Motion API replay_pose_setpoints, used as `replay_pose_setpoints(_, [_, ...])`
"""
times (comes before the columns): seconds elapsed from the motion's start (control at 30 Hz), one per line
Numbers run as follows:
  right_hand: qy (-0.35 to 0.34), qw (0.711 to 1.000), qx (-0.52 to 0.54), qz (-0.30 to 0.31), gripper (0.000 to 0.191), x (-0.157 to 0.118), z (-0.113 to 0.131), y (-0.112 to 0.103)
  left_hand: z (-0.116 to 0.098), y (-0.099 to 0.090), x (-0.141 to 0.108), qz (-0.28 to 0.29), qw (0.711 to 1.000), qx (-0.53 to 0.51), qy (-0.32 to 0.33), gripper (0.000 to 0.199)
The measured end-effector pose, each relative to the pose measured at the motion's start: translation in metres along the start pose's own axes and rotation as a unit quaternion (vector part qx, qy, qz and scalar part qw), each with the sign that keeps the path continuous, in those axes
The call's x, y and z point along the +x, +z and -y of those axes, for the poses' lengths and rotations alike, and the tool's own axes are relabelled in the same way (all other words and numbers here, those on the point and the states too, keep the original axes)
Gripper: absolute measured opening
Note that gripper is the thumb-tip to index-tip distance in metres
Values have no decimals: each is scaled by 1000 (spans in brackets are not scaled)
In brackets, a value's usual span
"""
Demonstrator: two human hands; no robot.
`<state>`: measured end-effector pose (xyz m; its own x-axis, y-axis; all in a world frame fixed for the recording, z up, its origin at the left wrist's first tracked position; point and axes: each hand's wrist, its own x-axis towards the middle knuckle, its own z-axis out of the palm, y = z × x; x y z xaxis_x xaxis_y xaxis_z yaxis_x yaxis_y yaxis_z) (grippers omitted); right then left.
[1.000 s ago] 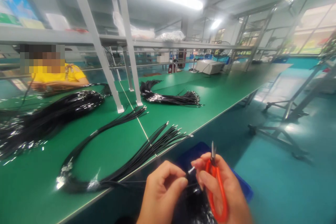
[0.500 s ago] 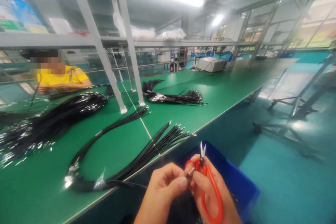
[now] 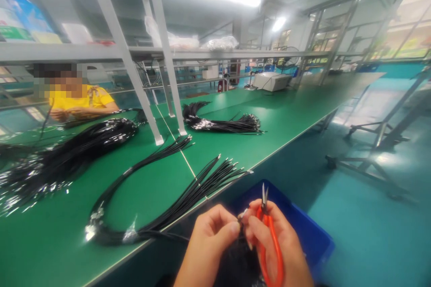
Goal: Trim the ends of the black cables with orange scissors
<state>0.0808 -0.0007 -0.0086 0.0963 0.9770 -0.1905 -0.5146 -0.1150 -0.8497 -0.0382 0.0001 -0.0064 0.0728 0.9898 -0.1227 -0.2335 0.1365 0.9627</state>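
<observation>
My right hand (image 3: 281, 237) is wrapped round a pair of red-handled scissors (image 3: 272, 237), whose slightly parted blades point up and away from me. My left hand (image 3: 213, 237) pinches the end of a black cable (image 3: 239, 220) with a small silvery tip, and the right thumb and fingertips meet it there. How the cable runs below the hands is mostly hidden in shadow. To the left of my hands, a curved bundle of black cables (image 3: 182, 208) lies along the table's near edge, tied with clear plastic.
On the green table (image 3: 155, 188) lie a second cable bundle (image 3: 225, 124) and a large heap of black cables (image 3: 77, 150). A blue bin (image 3: 313, 237) stands below the edge. Shelf posts (image 3: 168, 54) rise from the table. A person in yellow (image 3: 84, 101) sits across.
The scissors have turned a little in my right hand, their blades shifting slightly right. My fingertips have adjusted around the cable tip. The bundles on the table stay put.
</observation>
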Motion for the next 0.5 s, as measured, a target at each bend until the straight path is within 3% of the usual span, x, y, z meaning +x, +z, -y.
replay_pose_setpoints(0.13, [-78,985,-137,-68,27,2,-3,-1,8,8,-3,-53,976,197,79,17])
replay_pose_setpoints(0.27, [-241,904,-334,-120,14,-5,-8,-3,18,16,-8,-105,904,366,195,20])
replay_pose_setpoints(0.33, [-278,883,-364,-98,10,-11,-5,-4,19,14,-7,-103,908,356,193,20])
replay_pose_setpoints(0.4, [-247,904,-346,-39,9,-15,3,-6,16,9,-4,-87,940,297,143,17])
replay_pose_setpoints(0.5, [-94,951,-281,91,18,-10,20,-14,8,-1,2,-54,976,199,69,16])
